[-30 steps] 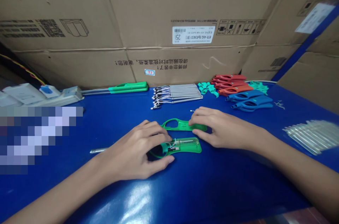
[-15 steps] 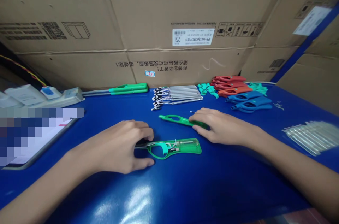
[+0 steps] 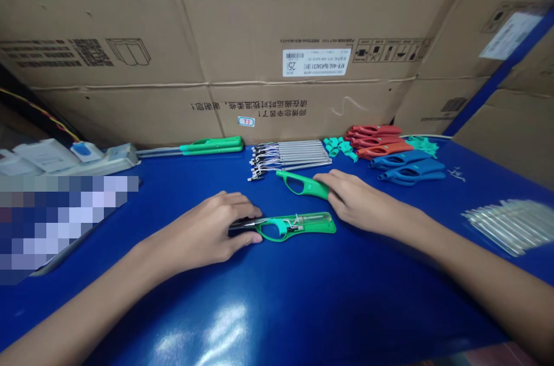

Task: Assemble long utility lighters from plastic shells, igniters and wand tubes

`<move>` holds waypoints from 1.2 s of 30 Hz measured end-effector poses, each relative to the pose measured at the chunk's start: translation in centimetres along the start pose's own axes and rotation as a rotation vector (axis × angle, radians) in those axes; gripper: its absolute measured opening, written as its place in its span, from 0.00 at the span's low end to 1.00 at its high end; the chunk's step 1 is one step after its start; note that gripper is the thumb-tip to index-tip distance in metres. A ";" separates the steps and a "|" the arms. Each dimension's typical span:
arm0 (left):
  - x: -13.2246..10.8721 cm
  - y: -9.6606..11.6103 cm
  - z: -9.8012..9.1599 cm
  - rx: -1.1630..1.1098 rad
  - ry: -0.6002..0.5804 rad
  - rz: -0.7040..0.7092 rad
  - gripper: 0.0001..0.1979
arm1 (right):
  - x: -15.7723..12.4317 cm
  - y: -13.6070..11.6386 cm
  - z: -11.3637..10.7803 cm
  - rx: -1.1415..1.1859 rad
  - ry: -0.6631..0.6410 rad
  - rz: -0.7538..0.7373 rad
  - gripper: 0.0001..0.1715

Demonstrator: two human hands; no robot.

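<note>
My left hand (image 3: 223,221) pinches the dark metal tube of an opened utility lighter (image 3: 298,235) between thumb and fingers. The lighter's green half shell faces up, showing a clear fuel tank (image 3: 315,218), white wires and a teal trigger (image 3: 282,227). My right hand (image 3: 352,195) is closed on the wide end of the other green handle half (image 3: 310,186). That half is held just behind the opened lighter, smooth outer side toward me, its narrow end pointing left. Part of the tube is hidden by my left fingers.
At the back lie green lighters (image 3: 212,145), a row of metal tubes with wires (image 3: 303,152), teal triggers (image 3: 340,146), red shells (image 3: 376,138) and blue shells (image 3: 411,170). Clear tanks (image 3: 511,224) lie right. A power strip (image 3: 116,158) and pixelated screen (image 3: 64,221) are left; cardboard (image 3: 242,25) stands behind.
My right hand has lifted and turned the green handle half so its smooth outside shows. My left fingers have closed on the tube, and the opened lighter has shifted slightly right and away.
</note>
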State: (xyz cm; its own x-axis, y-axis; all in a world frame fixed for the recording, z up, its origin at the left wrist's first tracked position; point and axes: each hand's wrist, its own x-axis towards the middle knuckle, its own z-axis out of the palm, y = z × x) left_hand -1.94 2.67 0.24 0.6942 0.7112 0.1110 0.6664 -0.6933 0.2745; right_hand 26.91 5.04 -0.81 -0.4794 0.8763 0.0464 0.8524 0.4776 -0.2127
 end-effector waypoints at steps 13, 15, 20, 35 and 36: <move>-0.1 -0.2 -0.4 -0.028 -0.004 0.046 0.10 | -0.1 -0.4 -0.9 0.081 0.113 -0.101 0.21; -0.1 0.0 -0.4 -0.015 0.003 0.025 0.09 | -0.2 -0.7 -1.3 0.116 0.099 -0.138 0.21; 0.0 0.3 -0.1 -0.014 -0.016 0.018 0.13 | -0.3 -1.3 -1.6 0.143 0.069 -0.134 0.23; -0.1 0.2 0.5 0.298 -0.016 0.178 0.14 | -0.5 -1.4 -1.4 0.173 -0.030 -0.147 0.24; -0.1 0.3 0.6 0.353 -0.020 0.196 0.14 | -0.5 -1.4 -1.4 0.178 -0.038 -0.149 0.24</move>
State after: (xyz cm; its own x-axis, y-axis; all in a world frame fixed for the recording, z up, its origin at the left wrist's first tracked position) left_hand -1.66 2.34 -0.23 0.8204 0.5613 0.1093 0.5707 -0.8157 -0.0950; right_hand 26.23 3.99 0.82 -0.6075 0.7924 0.0540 0.7232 0.5800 -0.3748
